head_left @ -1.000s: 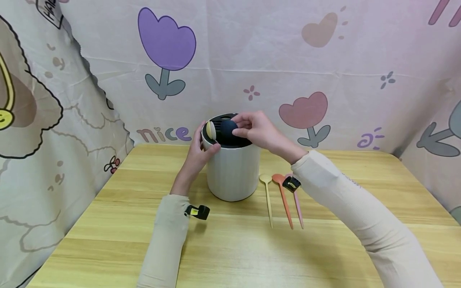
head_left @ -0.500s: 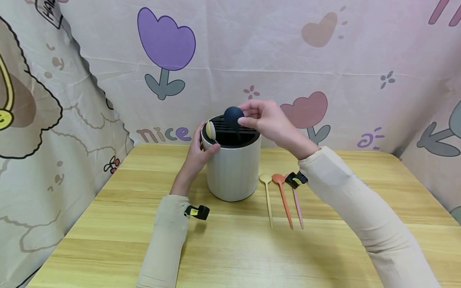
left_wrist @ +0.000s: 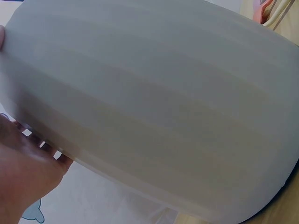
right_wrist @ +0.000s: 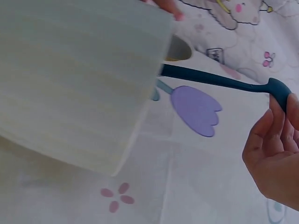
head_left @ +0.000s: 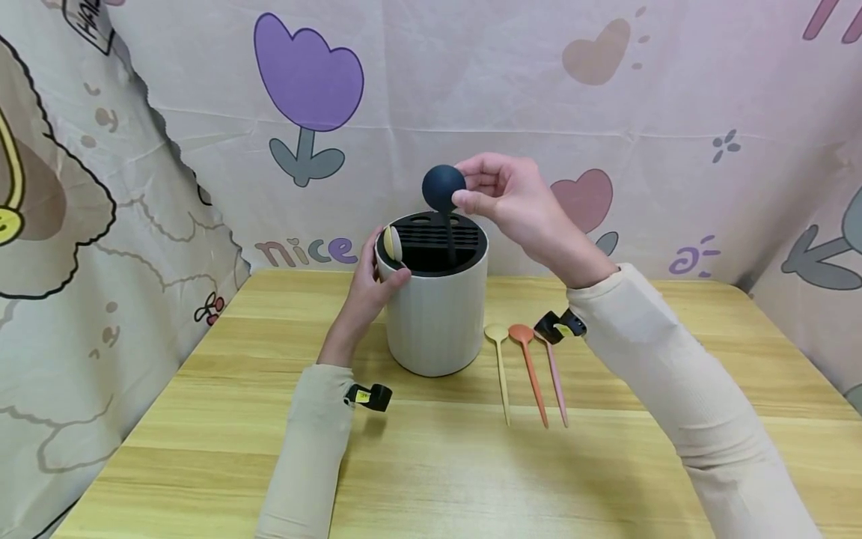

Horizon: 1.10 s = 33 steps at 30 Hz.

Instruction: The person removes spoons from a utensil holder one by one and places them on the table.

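Observation:
A white ribbed utensil holder (head_left: pixel 436 329) with a black slotted insert stands upright on the table. My left hand (head_left: pixel 369 288) grips its left side, thumb in front near the rim; the left wrist view shows mostly the holder's wall (left_wrist: pixel 154 107). Above the opening, my right hand (head_left: pixel 521 206) pinches a dark blue spoon (head_left: pixel 441 187) by the edge of its round bowl. Its handle (right_wrist: pixel 215 79) points down, and the lower end is hidden inside the holder. Inside the rim at the left, a pale yellow spoon head (head_left: pixel 393 244) pokes up against a whitish one.
To the right of the holder, a pale yellow spoon (head_left: pixel 498 335), an orange spoon (head_left: pixel 521 335) and a pink spoon (head_left: pixel 556 382) lie side by side on the wooden table (head_left: pixel 438 464). A patterned cloth (head_left: pixel 431 90) hangs behind the table and along the left.
My right hand has lifted the dark blue spoon from down in the holder's opening to well above it, drifting slightly right. My left hand and the holder have stayed put.

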### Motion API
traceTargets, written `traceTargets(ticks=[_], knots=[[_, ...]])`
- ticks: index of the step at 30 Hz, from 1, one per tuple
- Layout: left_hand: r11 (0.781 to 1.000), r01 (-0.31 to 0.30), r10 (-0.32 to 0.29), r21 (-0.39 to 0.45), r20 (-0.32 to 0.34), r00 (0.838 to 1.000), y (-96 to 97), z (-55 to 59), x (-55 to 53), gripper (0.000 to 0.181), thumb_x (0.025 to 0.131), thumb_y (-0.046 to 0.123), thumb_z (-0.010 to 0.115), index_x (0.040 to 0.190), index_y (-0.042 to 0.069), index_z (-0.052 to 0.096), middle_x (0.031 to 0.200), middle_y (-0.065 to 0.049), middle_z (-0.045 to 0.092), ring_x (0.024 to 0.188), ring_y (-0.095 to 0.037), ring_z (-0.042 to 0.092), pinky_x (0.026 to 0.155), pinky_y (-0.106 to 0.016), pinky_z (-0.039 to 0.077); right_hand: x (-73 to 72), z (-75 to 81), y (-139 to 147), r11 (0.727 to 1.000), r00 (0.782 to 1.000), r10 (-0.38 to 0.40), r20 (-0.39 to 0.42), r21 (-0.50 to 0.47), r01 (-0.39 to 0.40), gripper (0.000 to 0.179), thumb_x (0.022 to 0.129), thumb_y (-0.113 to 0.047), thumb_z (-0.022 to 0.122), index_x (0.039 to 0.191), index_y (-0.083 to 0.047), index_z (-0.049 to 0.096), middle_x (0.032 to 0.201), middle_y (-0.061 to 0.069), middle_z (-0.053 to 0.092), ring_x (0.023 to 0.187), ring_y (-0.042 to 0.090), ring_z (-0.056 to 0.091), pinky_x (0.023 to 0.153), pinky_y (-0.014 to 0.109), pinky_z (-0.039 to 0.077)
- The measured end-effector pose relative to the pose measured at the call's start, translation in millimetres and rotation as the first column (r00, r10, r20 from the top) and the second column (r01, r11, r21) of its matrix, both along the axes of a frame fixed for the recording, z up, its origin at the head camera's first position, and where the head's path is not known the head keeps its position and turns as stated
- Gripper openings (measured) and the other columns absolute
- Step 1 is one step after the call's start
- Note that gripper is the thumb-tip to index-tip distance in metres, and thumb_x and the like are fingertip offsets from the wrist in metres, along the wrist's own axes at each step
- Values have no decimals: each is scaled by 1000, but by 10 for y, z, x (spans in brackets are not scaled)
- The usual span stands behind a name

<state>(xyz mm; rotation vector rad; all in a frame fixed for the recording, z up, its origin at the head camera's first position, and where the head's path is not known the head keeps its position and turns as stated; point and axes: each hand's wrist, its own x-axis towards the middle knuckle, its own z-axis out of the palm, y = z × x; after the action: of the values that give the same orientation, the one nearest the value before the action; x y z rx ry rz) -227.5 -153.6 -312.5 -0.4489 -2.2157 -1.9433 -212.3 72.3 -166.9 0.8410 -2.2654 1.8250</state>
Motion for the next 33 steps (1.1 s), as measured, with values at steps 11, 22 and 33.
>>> traceTargets(ticks=[11,22,33], knots=[[1000,-7,7,5,3,1000,-11,-1,-3,131,57,83,67,155,17,12,156,-9,21,141,-29,22,112,-53,21,151,143,107,952,993,102,-65,-283,-116,18,85,15,64,99,4,68,84,10,68,70,17,62,74,25,53],[1000,0,0,13,1,1000,4,-12,-11,132,55,84,67,155,17,13,155,-10,22,141,-28,22,112,-52,21,298,79,271,939,986,38,-161,-332,-91,26,82,22,61,92,-1,70,80,7,68,66,18,61,68,26,54],[1000,3,-3,4,-14,1000,-10,-15,-8,131,57,83,67,155,15,11,156,-10,21,142,-27,21,113,-51,20,413,15,399,924,993,22,-119,-376,-65,24,83,20,62,94,1,71,81,11,67,67,14,63,70,25,56]])
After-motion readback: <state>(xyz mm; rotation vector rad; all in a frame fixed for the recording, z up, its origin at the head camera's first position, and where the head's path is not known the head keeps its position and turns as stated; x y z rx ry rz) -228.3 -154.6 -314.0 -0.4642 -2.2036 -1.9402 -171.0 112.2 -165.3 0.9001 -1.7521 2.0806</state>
